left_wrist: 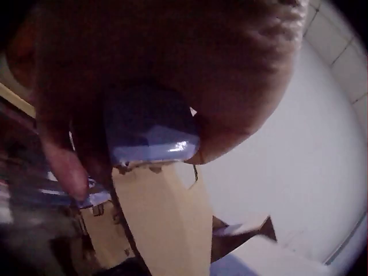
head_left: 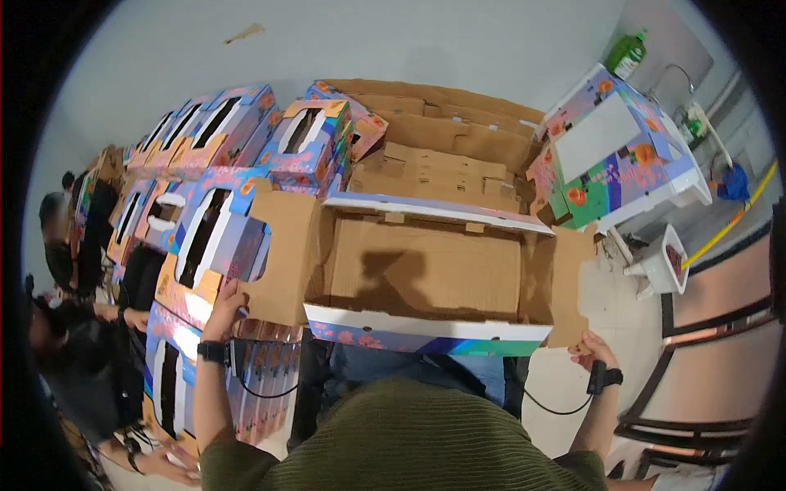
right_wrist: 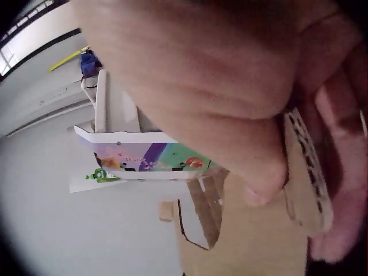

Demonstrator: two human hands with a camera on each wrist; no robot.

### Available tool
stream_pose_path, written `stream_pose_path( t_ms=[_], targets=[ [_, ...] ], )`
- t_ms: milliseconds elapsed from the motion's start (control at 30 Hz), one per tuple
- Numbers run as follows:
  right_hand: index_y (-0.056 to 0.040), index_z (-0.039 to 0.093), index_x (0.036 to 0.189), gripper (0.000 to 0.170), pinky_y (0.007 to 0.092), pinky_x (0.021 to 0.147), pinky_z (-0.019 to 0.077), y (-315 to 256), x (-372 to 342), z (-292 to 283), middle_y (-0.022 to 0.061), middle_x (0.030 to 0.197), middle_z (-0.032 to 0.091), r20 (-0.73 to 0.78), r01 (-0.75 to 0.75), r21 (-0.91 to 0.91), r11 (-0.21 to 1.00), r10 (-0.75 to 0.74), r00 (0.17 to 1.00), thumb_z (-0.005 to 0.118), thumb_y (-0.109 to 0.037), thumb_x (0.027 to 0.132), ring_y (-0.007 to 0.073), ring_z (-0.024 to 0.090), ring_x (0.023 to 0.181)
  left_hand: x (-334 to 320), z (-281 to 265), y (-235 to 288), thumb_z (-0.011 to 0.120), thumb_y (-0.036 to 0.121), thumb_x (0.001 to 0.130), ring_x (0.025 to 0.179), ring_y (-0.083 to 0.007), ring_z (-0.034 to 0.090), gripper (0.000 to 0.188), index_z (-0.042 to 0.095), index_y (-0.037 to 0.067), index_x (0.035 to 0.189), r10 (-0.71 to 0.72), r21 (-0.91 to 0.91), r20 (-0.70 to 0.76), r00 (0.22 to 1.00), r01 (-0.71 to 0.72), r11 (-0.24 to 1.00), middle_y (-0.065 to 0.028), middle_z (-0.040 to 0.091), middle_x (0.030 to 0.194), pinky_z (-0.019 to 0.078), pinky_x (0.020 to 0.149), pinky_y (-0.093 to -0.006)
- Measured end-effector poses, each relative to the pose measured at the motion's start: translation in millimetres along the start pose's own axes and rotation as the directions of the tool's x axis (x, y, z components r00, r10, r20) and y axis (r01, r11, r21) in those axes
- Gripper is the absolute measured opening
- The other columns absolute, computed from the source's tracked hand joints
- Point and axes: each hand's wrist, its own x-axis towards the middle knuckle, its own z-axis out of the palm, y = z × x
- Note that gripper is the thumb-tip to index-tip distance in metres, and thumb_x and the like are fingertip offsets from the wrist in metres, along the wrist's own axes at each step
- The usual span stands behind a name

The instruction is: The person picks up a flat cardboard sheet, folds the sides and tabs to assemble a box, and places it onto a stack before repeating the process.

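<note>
An open cardboard carton lies in front of me in the head view, bare brown inside with a dark shadow on its bottom. Its front panel is printed white, pink, blue and green. On the left, my left hand grips the front edge of the folded-out left flap. My right hand pinches the front corner of the right flap. In the right wrist view, the thumb lies on the flap's brown face, with fingers behind it. The left wrist view shows cardboard between thumb and fingers.
Another open carton stands right behind. Printed cartons with handle slots are stacked at left, beside other people. At right are a printed panel, a green bottle and a white basin.
</note>
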Motion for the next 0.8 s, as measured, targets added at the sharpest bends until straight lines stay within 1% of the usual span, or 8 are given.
stream_pose_path(
  t_ms=[167,267,367,400,467,600,733,800],
  targets=[
    [-0.0084,0.064,0.116,0.025,0.0355,0.075,0.0572,60,69,-74,0.0076,0.1,0.071,-0.16,-0.053,0.101,0.994,0.069,0.985,0.067,-0.027,0.1,0.0189,0.067,0.08,1,14,7,0.058,0.014,0.088,0.084,-0.0239,0.065,0.022,0.055,0.001,0.105,0.053,0.611,-0.145,0.988,0.047,0.79,-0.0097,0.064,0.089,0.0519,0.074,-0.0375],
    [-0.0025,0.062,0.097,0.029,0.0364,0.07,0.0579,97,105,-90,0.0106,0.081,0.069,-0.116,-0.104,-0.528,0.843,0.05,0.992,0.059,-0.031,0.103,0.02,0.067,0.069,20,5,-49,0.057,0.016,0.089,0.088,-0.0388,0.069,0.028,0.055,-0.002,0.11,0.297,0.873,-0.073,0.952,-0.083,0.48,-0.0223,0.067,0.092,0.0531,0.081,-0.0485],
    [-0.0007,0.066,0.113,0.042,0.0312,0.071,0.0584,89,90,-58,0.0133,0.09,0.073,-0.286,-0.14,-0.579,0.803,-0.039,0.958,0.06,-0.041,0.102,0.0198,0.072,0.079,22,-6,-42,0.057,0.018,0.088,0.097,-0.047,0.066,0.035,0.055,-0.001,0.117,0.185,0.948,-0.009,0.983,-0.05,0.313,-0.0307,0.065,0.098,0.0514,0.088,-0.0547],
    [0.0003,0.063,0.12,0.047,0.0365,0.083,0.0545,82,94,-70,0.0165,0.104,0.07,-0.336,-0.148,-0.693,0.706,-0.135,0.932,0.059,-0.043,0.102,0.0267,0.069,0.092,14,1,-26,0.058,0.019,0.088,0.1,-0.0455,0.065,0.033,0.056,-0.001,0.115,0.401,0.951,0.0,0.916,-0.124,0.283,-0.0287,0.066,0.105,0.0519,0.088,-0.0541],
    [0.0022,0.057,0.134,0.058,0.0473,0.107,0.0466,77,111,-115,0.023,0.132,0.064,-0.425,-0.249,-0.848,0.467,-0.32,0.846,0.056,-0.047,0.103,0.0404,0.064,0.118,11,15,25,0.057,0.02,0.09,0.103,-0.044,0.065,0.034,0.057,-0.001,0.117,0.265,0.964,-0.017,0.964,-0.055,0.262,-0.0266,0.065,0.109,0.0518,0.089,-0.0528],
    [0.0027,0.06,0.128,0.032,0.0418,0.104,0.046,-93,21,51,0.023,0.128,0.064,-0.101,0.166,-0.969,0.185,-0.903,0.417,0.05,-0.021,0.109,0.0347,0.06,0.122,19,42,116,0.057,0.023,0.097,0.111,-0.0394,0.064,0.038,0.06,0.003,0.129,0.505,0.833,0.307,0.806,-0.484,0.266,-0.0206,0.067,0.118,0.0506,0.098,-0.0469],
    [0.001,0.06,0.127,0.029,0.0404,0.104,0.0458,-156,9,138,0.0186,0.126,0.064,0.059,0.43,-0.852,0.299,-0.761,0.646,0.055,-0.017,0.105,0.0323,0.061,0.121,70,92,166,0.058,0.026,0.1,0.12,-0.0362,0.061,0.042,0.059,0.001,0.135,0.169,0.679,0.614,0.771,-0.625,0.384,-0.0204,0.065,0.129,0.0485,0.103,-0.0425],
    [0.0,0.059,0.129,0.031,0.042,0.107,0.0454,-186,29,208,0.02,0.132,0.061,0.45,0.517,-0.852,-0.078,-0.613,0.649,0.058,-0.017,0.103,0.0362,0.058,0.125,108,120,162,0.058,0.029,0.101,0.124,-0.0358,0.059,0.049,0.053,0.001,0.14,0.103,0.599,0.72,0.686,-0.69,0.407,-0.0209,0.061,0.134,0.0469,0.106,-0.0418]
  ],
)
